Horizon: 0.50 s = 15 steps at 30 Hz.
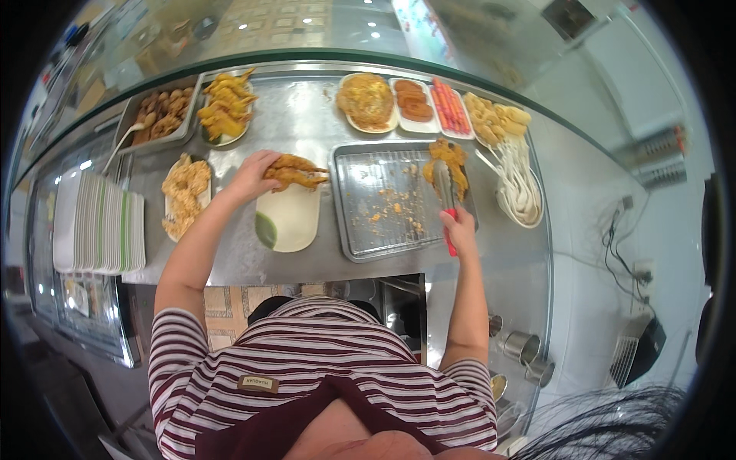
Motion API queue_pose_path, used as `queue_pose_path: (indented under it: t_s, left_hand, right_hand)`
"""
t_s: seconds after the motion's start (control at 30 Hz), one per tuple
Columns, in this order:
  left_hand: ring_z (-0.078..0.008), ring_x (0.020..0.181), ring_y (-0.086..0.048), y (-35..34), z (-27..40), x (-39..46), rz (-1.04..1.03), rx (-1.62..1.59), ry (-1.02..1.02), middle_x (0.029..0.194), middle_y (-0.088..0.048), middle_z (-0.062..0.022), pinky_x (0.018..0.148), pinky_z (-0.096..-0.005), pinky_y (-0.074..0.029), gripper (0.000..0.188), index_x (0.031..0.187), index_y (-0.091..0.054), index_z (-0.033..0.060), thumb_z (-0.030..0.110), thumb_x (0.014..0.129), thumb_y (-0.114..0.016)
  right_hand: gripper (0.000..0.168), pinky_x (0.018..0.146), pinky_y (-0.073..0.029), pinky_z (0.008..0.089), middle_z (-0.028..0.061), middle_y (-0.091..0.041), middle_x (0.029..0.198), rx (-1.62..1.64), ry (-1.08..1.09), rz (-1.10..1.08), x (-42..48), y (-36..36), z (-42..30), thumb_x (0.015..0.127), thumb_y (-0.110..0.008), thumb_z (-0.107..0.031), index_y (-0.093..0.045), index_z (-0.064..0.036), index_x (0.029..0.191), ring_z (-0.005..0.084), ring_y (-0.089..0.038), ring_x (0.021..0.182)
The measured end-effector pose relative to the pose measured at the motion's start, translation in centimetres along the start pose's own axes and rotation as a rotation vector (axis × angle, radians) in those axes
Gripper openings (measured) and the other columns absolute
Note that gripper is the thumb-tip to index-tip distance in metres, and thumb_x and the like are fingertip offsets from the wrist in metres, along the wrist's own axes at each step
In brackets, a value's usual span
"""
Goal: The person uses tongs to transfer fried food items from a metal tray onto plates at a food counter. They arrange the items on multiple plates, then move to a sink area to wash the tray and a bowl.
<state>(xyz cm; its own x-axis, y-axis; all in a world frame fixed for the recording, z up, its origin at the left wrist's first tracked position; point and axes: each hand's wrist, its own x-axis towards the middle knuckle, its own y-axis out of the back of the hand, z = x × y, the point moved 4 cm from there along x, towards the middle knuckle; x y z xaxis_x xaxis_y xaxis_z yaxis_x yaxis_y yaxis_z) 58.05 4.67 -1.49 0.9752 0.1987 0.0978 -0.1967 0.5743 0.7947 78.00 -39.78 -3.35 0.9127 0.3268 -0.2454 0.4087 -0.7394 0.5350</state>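
Note:
My left hand (257,174) is on pieces of browned fried food (296,171) at the far end of a white oval plate (296,224) with a green patch. To the right lies a metal tray (379,201) with a wire rack and scattered crumbs. In my right hand (462,225) is a pair of metal tongs (447,187) with red handles. The tips of the tongs rest at browned fried pieces (447,154) in the tray's far right corner; whether they pinch a piece I cannot tell.
A stack of white trays (100,224) stands at left, near a plate of fried food (187,192), a metal container (138,138) of brown food and a plate of yellow pieces (227,109). Beyond the tray are several filled plates (368,103), then a glass edge (322,56); a bowl (520,215) is at right.

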Motion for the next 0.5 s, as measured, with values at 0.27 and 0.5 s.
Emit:
queue_pose_path:
  t_s: [0.27,0.5]
  left_hand:
    - [-0.031,0.115,-0.047,-0.9,-1.4,0.2,-0.039,-0.01,-0.011,0.126,-0.047,-0.013,0.098,-0.0359,-0.04,0.059,0.126,-0.048,0.0045,0.013,0.072,-0.072]
    - [-0.031,0.123,-0.04,-0.9,-3.7,0.9,-0.184,-0.134,0.028,0.133,-0.042,-0.0155,0.103,-0.0358,-0.035,0.063,0.132,-0.044,0.0052,0.023,0.077,-0.072]
  right_hand:
    - [0.027,0.064,-0.046,0.0433,0.0174,-0.06,0.068,-0.57,0.519,-0.616,-6.1,-8.9,-11.7,0.079,-0.063,-0.024,-0.054,-0.003,0.092,0.0356,-0.06,0.068]
    - [0.03,0.067,-0.046,0.048,0.0202,-0.062,0.073,-0.859,0.728,-0.72,-3.4,-17.9,-15.9,0.08,-0.062,-0.026,-0.054,-0.003,0.097,0.0395,-0.06,0.075]
